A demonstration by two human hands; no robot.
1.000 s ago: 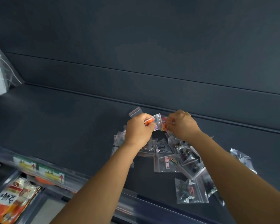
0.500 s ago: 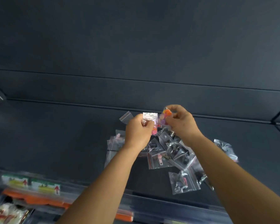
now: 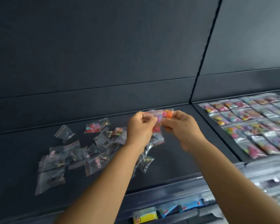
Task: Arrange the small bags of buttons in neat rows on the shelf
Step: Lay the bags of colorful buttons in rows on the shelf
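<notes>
My left hand (image 3: 141,126) and my right hand (image 3: 183,126) are raised above the dark shelf (image 3: 23,151), both pinching small clear bags of coloured buttons (image 3: 162,114) between them. An orange button shows at the top right of the held bags. Below and left of my hands lies a loose pile of small clear bags (image 3: 81,151), some with dark or metal pieces, some with coloured buttons (image 3: 94,127). On the adjoining shelf section to the right, bags of coloured buttons lie in neat rows (image 3: 249,125).
A dark back panel rises behind the shelf, with a vertical seam (image 3: 200,75) between the two sections. A clear plastic front rail (image 3: 176,186) edges the shelf. Below it, packaged goods (image 3: 145,215) sit on a lower shelf.
The view has swung to the right, bringing the rows of button bags into sight. My hands still hold the bags together and have carried them rightward, away from the loose pile.
</notes>
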